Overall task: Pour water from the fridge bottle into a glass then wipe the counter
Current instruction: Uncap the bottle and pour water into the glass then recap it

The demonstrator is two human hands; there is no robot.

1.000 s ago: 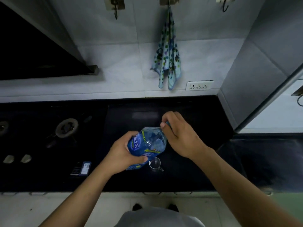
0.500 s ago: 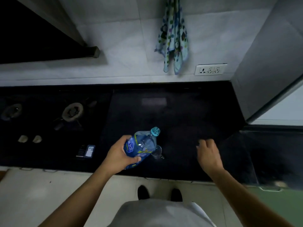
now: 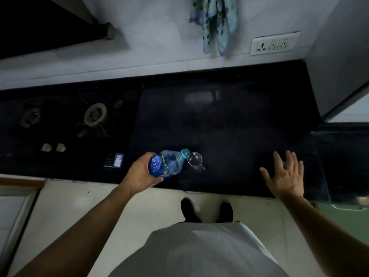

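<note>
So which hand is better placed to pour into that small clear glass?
Left: the left hand grips the tilted blue plastic bottle, mouth beside the small clear glass. The right hand is spread aside.

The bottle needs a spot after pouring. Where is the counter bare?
Widest bare patch: the counter between the glass and the right hand, running back to the wall. Crowded: the left hand with the bottle at the glass's left, then a small packet and the stove burner beyond.

Uncapped blue bottle tilted over clear glass.
</note>
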